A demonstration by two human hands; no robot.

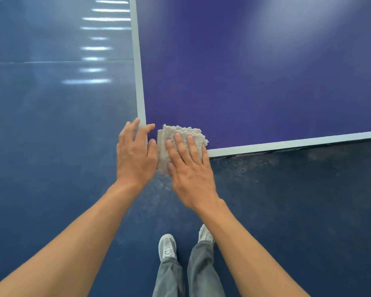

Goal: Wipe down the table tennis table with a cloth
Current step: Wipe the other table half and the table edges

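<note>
The table tennis table (255,78) has a dark blue top with pale border lines, and its near left corner lies under my hands. A folded beige fluffy cloth (180,133) sits on that corner and hangs slightly over the near edge. My right hand (189,168) lies flat on the cloth with its fingers spread. My left hand (135,153) rests flat beside the cloth on the corner, fingers apart, its thumb touching the cloth's left edge.
Blue glossy floor (51,136) surrounds the table on the left and in front, with light reflections at the upper left. My two feet in pale sneakers (167,247) and grey trousers stand just before the corner. The tabletop stretches away to the right and back.
</note>
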